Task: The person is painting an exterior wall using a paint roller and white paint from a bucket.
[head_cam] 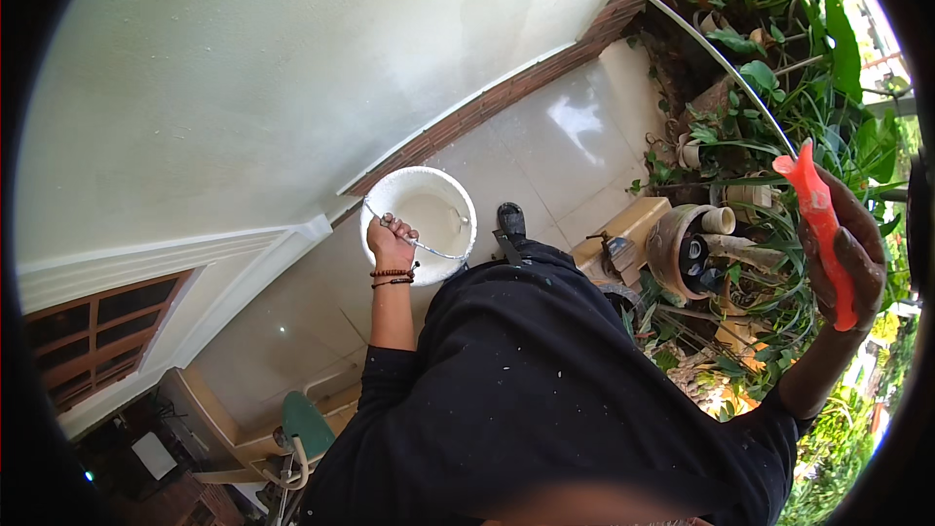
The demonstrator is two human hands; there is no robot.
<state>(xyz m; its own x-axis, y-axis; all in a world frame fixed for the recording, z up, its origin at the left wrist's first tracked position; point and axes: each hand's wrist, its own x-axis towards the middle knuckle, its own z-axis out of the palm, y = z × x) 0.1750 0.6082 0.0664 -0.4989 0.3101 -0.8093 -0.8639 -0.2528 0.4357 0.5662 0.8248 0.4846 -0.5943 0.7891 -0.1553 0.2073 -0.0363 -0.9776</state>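
Note:
My left hand [394,237] is closed around the wire handle of a white paint bucket [471,223], which hangs beside my body near the wall. Whitish paint [431,223] covers its inside, and its rim is coated too. On the far right, my right hand [851,256] grips the red plastic handle [825,234] of a tool. A thin pale pole [701,40] runs from beyond that handle in a curve to the top edge, where its far end is out of view.
A pale painted wall [292,73] with brick trim [526,84] rises ahead. Plants [760,80] and a clay pot [665,248] line the right side. A green-backed chair [307,424] stands at lower left, below a brown-framed window [109,329].

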